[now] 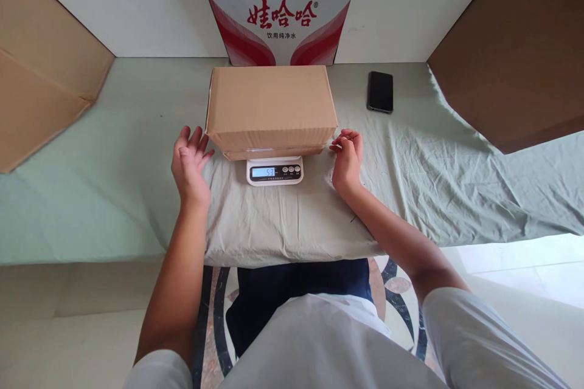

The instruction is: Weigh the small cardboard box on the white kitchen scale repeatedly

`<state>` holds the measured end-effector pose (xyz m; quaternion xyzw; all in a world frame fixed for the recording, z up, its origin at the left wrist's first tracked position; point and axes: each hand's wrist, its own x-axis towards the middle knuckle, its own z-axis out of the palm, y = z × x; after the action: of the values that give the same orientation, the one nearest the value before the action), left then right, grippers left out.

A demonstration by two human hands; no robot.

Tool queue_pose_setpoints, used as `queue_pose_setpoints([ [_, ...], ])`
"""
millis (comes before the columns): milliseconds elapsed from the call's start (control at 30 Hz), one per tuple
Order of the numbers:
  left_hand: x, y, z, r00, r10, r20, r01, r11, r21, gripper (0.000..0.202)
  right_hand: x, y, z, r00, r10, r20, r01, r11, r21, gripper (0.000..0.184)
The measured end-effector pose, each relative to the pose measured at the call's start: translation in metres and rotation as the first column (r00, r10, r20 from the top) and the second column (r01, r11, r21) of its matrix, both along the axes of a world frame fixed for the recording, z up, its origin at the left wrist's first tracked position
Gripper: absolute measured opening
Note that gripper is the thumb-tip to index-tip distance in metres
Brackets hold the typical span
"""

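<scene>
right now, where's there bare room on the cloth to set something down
The pale green cloth has a wide bare patch between the brown cardboard panel at far left and the left hand. Another, wrinkled, lies in front of the black rectangular phone, right of the right hand. The middle is crowded: brown cardboard box on white digital scale, both hands close by.

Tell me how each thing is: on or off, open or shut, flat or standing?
Brown box: top shut, sitting on the scale.
Scale: on, digits lit.
Left hand: open, beside the brown box.
Right hand: fingers bent, beside the brown box; touching, cannot tell.
Phone: lying flat, screen dark.
Cloth: spread out, wrinkled.
Red-and-white box: standing.
</scene>
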<state>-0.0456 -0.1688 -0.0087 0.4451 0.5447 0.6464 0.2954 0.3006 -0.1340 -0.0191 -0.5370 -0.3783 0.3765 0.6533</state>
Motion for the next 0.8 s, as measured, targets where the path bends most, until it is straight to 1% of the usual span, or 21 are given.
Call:
queue_pose_setpoints([
  [133,0.01,-0.004,0.01,0.998,-0.043,0.048,0.042,0.999,0.015,0.106,0.001,-0.003,0.001,0.996,0.067,0.059,-0.073,0.992,0.104,0.032],
  [200,0.015,-0.006,0.014,0.996,-0.063,0.068,0.061,0.998,0.028,0.109,-0.001,-0.006,0.003,0.991,0.116,0.067,-0.125,0.979,0.162,0.04],
  [267,0.018,-0.007,0.016,0.993,-0.094,0.076,0.091,0.995,0.045,0.11,-0.003,-0.009,0.004,0.98,0.179,0.089,-0.195,0.957,0.213,0.051],
  [367,0.018,-0.008,0.014,0.984,-0.17,0.054,0.167,0.984,0.058,0.102,-0.004,-0.013,0.005,0.94,0.296,0.169,-0.332,0.905,0.264,0.063],
  [467,0.02,-0.008,0.014,0.972,-0.237,0.002,0.236,0.969,0.077,0.09,-0.005,-0.015,0.004,0.877,0.386,0.286,-0.459,0.849,0.262,0.071],
  [533,0.022,-0.008,0.015,0.964,-0.263,-0.042,0.266,0.958,0.104,0.082,-0.006,-0.016,0.004,0.847,0.414,0.333,-0.503,0.828,0.25,0.077],
  [667,0.025,-0.009,0.013,0.953,-0.269,-0.141,0.288,0.947,0.142,0.069,-0.009,-0.018,0.004,0.826,0.427,0.368,-0.524,0.822,0.223,0.085],
  [800,0.026,-0.007,0.008,0.958,-0.23,-0.169,0.254,0.959,0.13,0.06,-0.013,-0.02,0.007,0.812,0.418,0.408,-0.524,0.829,0.196,0.085],
])
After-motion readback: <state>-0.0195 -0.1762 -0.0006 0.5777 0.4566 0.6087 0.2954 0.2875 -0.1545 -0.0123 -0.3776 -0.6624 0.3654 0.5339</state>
